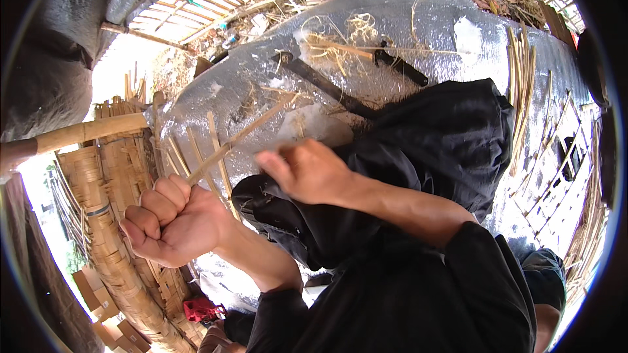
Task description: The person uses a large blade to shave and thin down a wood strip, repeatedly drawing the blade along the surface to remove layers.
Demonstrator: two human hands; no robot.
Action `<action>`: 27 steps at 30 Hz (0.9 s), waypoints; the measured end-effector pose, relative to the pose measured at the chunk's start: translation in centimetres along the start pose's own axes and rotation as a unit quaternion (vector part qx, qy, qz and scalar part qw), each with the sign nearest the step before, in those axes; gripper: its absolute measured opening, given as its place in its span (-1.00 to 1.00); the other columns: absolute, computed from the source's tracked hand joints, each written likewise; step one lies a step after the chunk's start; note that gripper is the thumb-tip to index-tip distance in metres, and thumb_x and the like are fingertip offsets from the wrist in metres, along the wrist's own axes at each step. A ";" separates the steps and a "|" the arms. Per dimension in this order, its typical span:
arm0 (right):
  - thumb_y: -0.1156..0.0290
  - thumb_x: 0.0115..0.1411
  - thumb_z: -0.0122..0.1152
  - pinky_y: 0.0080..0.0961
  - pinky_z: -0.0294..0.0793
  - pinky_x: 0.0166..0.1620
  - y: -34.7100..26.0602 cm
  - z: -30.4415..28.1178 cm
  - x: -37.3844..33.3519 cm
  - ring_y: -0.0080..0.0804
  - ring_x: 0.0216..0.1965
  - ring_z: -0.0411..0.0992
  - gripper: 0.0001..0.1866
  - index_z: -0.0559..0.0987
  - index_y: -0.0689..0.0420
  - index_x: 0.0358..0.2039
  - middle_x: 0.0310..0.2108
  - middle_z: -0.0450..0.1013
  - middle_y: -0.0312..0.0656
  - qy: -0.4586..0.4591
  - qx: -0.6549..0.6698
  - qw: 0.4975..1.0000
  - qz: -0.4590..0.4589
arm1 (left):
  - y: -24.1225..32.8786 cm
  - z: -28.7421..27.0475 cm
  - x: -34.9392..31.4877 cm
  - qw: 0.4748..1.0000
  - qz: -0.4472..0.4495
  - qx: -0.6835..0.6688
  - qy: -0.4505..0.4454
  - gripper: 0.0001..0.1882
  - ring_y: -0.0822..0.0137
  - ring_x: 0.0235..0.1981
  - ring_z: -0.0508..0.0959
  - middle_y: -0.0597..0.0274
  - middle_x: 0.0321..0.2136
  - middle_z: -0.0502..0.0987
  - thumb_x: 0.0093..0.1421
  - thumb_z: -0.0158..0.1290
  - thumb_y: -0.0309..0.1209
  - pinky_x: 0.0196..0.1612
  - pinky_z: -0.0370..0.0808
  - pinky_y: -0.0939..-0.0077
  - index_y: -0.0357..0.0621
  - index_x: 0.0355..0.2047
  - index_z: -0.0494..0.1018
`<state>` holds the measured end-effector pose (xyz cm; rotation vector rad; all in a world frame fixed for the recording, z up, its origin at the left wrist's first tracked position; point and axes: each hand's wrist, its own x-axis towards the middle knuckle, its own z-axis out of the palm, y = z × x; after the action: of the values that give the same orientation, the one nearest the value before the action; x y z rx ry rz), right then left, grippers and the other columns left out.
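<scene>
My left hand [171, 221] is closed in a fist around a thin bamboo strip [245, 132], which slants up and to the right from it. Just right of the strip, my right hand [309, 171] has its fingers curled and its thumb pointing left. Motion blurs it, and anything inside it is hidden. Both hands are above the dark cloth [425, 131] over my lap. Several more bamboo strips [216, 147] lie beyond my left hand.
A silvery sheet [451, 10] covers the ground, with bamboo shavings [363, 26], a long dark bar [324, 82] and a black-handled tool [402, 68] on it. Bundled strips [521, 91] lie right. A woven bamboo roll [108, 222] stands left. Another person's arm [546, 327] shows lower right.
</scene>
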<state>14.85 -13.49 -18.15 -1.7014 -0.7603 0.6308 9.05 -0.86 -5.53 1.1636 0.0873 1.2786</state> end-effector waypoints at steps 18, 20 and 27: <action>-0.24 0.46 -0.31 0.07 0.55 -0.12 0.9 -1.4 1.5 0.28 -0.30 0.56 -0.20 0.62 0.24 -0.41 -0.47 0.55 0.26 -0.076 -0.084 0.992 0.052 | 0.2 -1.9 0.9 0.995 0.035 0.074 0.065 -0.53 0.51 -0.68 -0.23 0.49 -0.73 -0.19 0.40 -0.15 -0.18 -0.58 -0.20 0.48 0.15 -0.62 -0.07; -0.24 0.46 -0.31 0.09 0.54 -0.09 2.2 -0.7 2.1 0.29 -0.27 0.56 -0.19 0.62 0.25 -0.46 -0.48 0.54 0.27 -0.066 -0.076 0.993 0.065 | 0.2 -1.7 1.7 0.991 0.034 0.088 0.098 -0.54 0.51 -0.68 -0.24 0.49 -0.73 -0.19 0.40 -0.15 -0.18 -0.58 -0.20 0.47 0.15 -0.62 -0.06; -0.15 0.48 -0.23 0.10 0.55 -0.13 16.7 0.1 0.9 0.36 -0.29 0.54 -0.20 0.59 0.37 -0.50 -0.45 0.52 0.37 -0.034 -0.175 0.971 0.159 | 0.6 -3.3 1.8 0.986 0.042 0.072 0.142 -0.54 0.50 -0.68 -0.24 0.48 -0.73 -0.20 0.39 -0.15 -0.20 -0.57 -0.21 0.46 0.16 -0.63 -0.07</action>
<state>18.16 -15.77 -34.40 -2.1626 -0.6802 0.8144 7.23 2.45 -5.73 1.1106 0.3488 1.5279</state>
